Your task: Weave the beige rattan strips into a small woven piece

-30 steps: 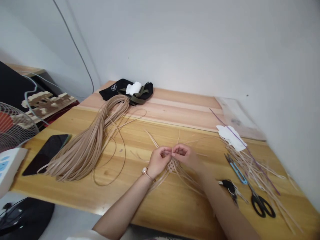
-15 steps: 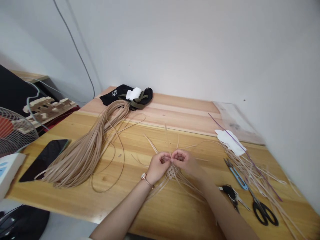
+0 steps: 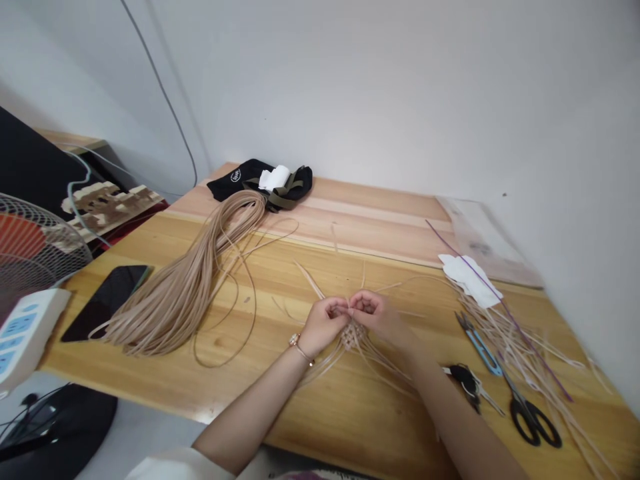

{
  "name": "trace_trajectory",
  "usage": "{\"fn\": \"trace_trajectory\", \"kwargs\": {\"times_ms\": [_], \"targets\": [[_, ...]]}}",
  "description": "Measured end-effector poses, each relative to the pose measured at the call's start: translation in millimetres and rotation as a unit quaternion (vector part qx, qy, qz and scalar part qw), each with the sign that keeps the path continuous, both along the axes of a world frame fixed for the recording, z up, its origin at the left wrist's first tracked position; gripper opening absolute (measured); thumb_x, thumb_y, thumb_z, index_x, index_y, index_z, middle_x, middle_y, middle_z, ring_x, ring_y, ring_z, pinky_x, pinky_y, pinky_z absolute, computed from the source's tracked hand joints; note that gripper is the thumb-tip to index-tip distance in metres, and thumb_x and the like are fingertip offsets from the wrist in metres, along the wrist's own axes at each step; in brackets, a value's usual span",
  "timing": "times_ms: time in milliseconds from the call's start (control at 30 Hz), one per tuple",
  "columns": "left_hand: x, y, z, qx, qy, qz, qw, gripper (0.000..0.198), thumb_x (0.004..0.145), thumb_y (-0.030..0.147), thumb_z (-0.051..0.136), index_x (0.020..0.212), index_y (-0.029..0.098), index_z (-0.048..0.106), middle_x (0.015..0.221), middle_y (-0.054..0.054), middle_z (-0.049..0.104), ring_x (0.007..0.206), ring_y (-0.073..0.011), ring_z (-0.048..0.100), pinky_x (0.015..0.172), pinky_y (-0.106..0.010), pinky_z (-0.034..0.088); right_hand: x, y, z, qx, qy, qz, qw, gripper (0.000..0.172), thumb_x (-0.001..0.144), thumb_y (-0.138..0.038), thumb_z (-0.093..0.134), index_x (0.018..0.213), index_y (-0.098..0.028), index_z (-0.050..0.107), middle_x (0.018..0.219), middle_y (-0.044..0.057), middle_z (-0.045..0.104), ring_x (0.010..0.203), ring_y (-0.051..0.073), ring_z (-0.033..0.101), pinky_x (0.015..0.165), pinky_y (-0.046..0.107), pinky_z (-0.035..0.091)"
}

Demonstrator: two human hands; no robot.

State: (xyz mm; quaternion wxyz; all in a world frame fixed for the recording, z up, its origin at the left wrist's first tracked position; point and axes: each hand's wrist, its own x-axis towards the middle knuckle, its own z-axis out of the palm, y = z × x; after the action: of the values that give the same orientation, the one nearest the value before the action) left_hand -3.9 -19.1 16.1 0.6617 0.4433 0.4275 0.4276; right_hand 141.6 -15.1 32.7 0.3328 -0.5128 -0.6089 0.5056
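A small woven piece (image 3: 353, 335) of beige strands lies over the table, with loose strand ends fanning out on several sides. My left hand (image 3: 326, 323) pinches a thin strand at the far edge of the weave, thumb against fingers. Close against it, my right hand (image 3: 373, 313) pinches at the same spot, also closed on a strand. The fingertips of both hands meet and hide the exact crossing they hold. One upright strand (image 3: 334, 239) rises beyond the hands, blurred.
Left lie a large bundle of beige strands (image 3: 187, 280), a phone (image 3: 103, 300) and a power strip (image 3: 30, 333). A black bag (image 3: 240, 179) sits at the back. Right are thread snips (image 3: 483, 347), keys (image 3: 467, 383), scissors (image 3: 533, 420), white paper (image 3: 470, 277) and loose strands (image 3: 520, 340).
The camera view has shifted a little, so the scene sits slightly to the right. Both hands stay together, pinching at the far edge of the weave, with only slight finger movement.
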Motion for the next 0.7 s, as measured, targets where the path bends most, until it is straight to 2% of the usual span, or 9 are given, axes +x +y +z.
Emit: {"fn": "trace_trajectory", "kwargs": {"times_ms": [267, 400, 567, 700], "targets": [[-1, -1, 3.8, 0.008, 0.011, -0.006, 1.0, 0.012, 0.056, 0.01, 0.064, 0.067, 0.012, 0.061, 0.062, 0.002, 0.06, 0.058, -0.0076, 0.052, 0.06, -0.019, 0.039, -1, 0, -0.5, 0.002, -0.035, 0.005, 0.999, 0.018, 0.07, -0.033, 0.06, 0.074, -0.017, 0.055, 0.059, -0.004, 0.048, 0.053, 0.008, 0.041, 0.052, 0.022, 0.032], [-1, 0, 3.5, 0.012, 0.022, -0.017, 1.0, 0.008, 0.057, 0.011, 0.062, 0.064, 0.012, 0.06, 0.059, 0.002, 0.059, 0.056, -0.0075, 0.05, 0.057, -0.019, 0.037, -4, -5, 4.9, 0.006, -0.063, -0.005, 0.998, 0.017, 0.073, -0.034, 0.058, 0.074, -0.017, 0.055, 0.062, -0.003, 0.051, 0.055, 0.009, 0.042, 0.053, 0.022, 0.033], [-3, -1, 4.9, 0.012, 0.025, -0.015, 1.0, 0.009, 0.058, 0.012, 0.062, 0.067, 0.013, 0.061, 0.06, 0.002, 0.059, 0.057, -0.0086, 0.051, 0.059, -0.02, 0.038, -11, -25, 24.8, 0.049, -0.18, -0.028, 0.982, 0.02, 0.082, -0.032, 0.051, 0.096, -0.019, 0.055, 0.062, -0.004, 0.05, 0.056, 0.01, 0.044, 0.054, 0.023, 0.031], [-5, -1, 6.4, 0.001, 0.026, -0.018, 0.999, 0.015, 0.056, 0.013, 0.065, 0.071, 0.013, 0.064, 0.068, -0.002, 0.063, 0.063, -0.0108, 0.055, 0.064, -0.022, 0.042, -16, -44, 41.4, 0.039, -0.308, -0.022, 0.95, 0.016, 0.084, -0.032, 0.049, 0.091, -0.018, 0.053, 0.074, 0.001, 0.06, 0.065, 0.013, 0.051, 0.059, 0.024, 0.029]]}}
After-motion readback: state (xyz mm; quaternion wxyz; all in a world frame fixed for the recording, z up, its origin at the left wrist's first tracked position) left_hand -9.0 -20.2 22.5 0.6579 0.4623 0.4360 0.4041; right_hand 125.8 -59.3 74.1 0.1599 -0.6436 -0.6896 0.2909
